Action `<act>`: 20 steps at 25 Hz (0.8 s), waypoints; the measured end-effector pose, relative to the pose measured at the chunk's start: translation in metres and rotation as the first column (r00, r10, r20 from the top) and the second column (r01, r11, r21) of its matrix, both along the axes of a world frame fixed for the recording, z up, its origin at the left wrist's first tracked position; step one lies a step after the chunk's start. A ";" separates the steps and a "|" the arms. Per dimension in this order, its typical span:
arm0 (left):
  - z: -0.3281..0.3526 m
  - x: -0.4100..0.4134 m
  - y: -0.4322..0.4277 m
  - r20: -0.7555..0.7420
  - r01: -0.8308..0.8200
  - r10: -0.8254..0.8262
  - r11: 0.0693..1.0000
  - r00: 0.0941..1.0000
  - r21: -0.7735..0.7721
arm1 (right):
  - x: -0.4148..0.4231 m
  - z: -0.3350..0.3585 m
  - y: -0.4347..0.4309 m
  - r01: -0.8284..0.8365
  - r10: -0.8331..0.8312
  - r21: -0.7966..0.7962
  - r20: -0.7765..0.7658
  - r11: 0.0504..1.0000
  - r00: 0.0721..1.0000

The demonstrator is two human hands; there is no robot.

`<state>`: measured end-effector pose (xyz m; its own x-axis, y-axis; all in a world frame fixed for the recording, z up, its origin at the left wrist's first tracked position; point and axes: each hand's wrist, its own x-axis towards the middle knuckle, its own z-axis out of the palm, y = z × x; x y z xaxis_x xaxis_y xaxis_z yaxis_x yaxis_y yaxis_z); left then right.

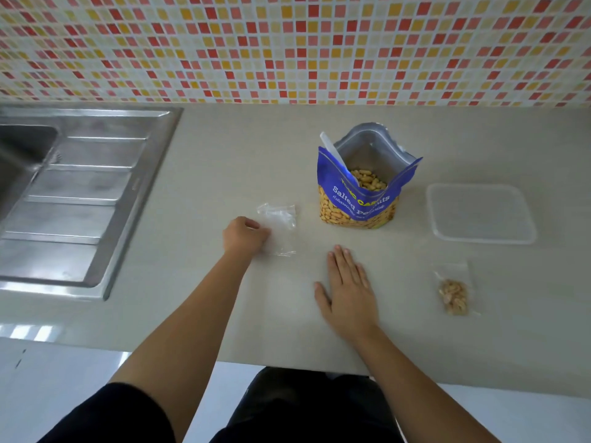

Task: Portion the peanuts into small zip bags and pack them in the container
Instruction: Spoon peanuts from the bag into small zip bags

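- Sink (80, 193): one, steel with a ribbed drainer, well to the left of the left hand.
- Left hand (244, 235): arm stretched forward, back of hand up, fingers curled, gripping the left edge of the empty zip bags (279, 219).
- Empty zip bags: clear plastic lying flat on the surface (192, 298), touching the left hand's fingertips on their right side. How many there are can't be told; the layers are see-through.
- Right hand (347, 289): palm down flat on the surface, fingers straight and together, thumb spread toward the left. It holds nothing. It sits nearer the body than the left hand, apart from it.
- Peanut bag (358, 203): one, blue, standing upright with its top open and peanuts visible inside. It is beyond the right hand's fingertips and right of the left hand.
- White scoop handle (332, 151): one, sticking out of the peanut bag's mouth on its left side.
- Filled zip bag (452, 290): one, lying flat with peanuts inside, right of the right hand and apart from it.
- Container (479, 238): one, clear, square with rounded corners, beyond the filled zip bag and right of the peanut bag.
- Hands: two, both over the surface.
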<state>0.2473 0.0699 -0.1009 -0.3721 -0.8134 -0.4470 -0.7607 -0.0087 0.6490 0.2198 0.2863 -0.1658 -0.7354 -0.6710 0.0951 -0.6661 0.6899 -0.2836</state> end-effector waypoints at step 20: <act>0.212 -0.032 0.084 -0.768 0.350 0.092 0.851 0.634 0.391 | -0.082 0.237 -0.010 0.500 0.394 -0.754 0.652 0.426 0.649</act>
<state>0.2158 0.1543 0.1110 -0.8291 -0.4954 -0.2593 -0.0379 -0.4129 0.9100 0.1378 0.2768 0.0711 -0.8667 -0.4976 0.0346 0.0755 -0.1996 -0.9770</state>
